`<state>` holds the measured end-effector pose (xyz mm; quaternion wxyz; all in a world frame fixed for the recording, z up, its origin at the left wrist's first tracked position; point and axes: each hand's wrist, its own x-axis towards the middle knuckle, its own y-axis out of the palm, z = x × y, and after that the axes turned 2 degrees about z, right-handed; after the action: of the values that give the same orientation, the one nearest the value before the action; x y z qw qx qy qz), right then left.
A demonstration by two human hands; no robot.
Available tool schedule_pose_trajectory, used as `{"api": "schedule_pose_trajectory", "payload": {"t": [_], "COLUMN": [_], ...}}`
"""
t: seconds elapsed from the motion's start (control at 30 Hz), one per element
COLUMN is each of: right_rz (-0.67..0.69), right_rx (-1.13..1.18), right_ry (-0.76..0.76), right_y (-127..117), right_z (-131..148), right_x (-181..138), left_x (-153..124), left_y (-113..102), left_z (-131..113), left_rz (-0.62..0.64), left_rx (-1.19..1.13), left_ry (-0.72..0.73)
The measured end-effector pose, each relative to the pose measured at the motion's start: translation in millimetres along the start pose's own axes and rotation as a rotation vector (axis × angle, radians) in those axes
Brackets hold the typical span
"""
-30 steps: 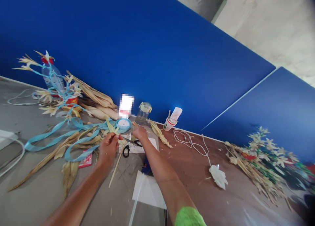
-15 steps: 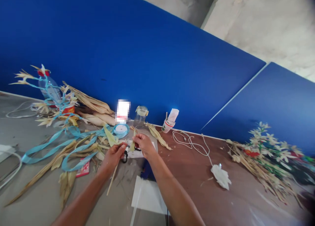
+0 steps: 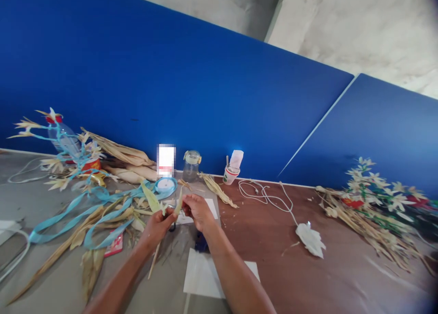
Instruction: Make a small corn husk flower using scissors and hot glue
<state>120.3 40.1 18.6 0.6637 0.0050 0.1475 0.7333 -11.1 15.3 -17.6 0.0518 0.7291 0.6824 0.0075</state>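
Observation:
My left hand [image 3: 159,225] is closed in a pinch over the table, thumb and forefinger at the base of a small pointed piece of pale corn husk [image 3: 179,202]. A thin stick [image 3: 153,262] slants down from beneath this hand; whether the fingers grip it is hard to see. My right hand [image 3: 199,210] is closed, its fingertips drawn together right beside the husk piece. What lies between them is too small to tell. Just behind the left hand a wider greenish husk leaf [image 3: 149,198] stands up. Scissors with dark handles [image 3: 172,227] are partly hidden by the left hand.
A blue ribbon spool [image 3: 166,185], a lidded jar [image 3: 191,166] and a paper cup [image 3: 231,175] stand along the blue partition [image 3: 205,100]. Loose ribbon and dried husks [image 3: 85,223] cover the left. A white cable [image 3: 263,195] and artificial flowers [image 3: 376,191] lie right.
My left hand has come up to the husk piece, which was in my right fingers. The right fingers now sit just at its side. The view has shifted slightly.

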Motion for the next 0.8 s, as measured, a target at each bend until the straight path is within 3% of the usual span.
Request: {"api": "schedule_pose_trajectory", "payload": {"t": [0.2,0.8], "right_rz": [0.121,-0.1], "right_rx": [-0.093,0.183], "right_ry": [0.001,-0.075], "right_y": [3,-2], "right_z": [-7,-12], "right_x": [-8,3], "left_x": [-4,-7], "left_y": [1,5], "left_z": [-10,-16], "left_rz": [0.036,0.133], "left_rx": [0.03,0.078], "left_ry": [0.028,0.008]}}
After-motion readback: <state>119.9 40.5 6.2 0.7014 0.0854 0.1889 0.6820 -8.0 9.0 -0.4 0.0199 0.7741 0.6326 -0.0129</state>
